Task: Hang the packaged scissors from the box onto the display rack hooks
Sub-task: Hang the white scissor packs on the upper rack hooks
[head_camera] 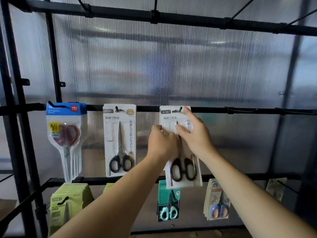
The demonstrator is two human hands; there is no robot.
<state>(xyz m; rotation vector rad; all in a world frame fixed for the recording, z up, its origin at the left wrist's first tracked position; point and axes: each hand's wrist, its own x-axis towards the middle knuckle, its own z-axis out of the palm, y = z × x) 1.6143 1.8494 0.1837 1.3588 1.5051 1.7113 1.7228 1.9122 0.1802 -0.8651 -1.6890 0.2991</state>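
- Packaged scissors [66,140] with a blue top hang nearest the left end of the middle bar [209,109]; a white pack [120,140] hangs just beside them.
- Your left hand [161,143] grips the left edge of the second white pack [184,170], fingers curled round it.
- That pack sits further right on the same bar, its top hole at the hook [178,109]; whether it is fully seated, I cannot tell.
- Your right hand [193,134] lies on its front with straight fingers, forefinger up by the top corner.
- I judge it light, the card bendable and the plastic front slippery; hold the card edges near the top and guide the hole.
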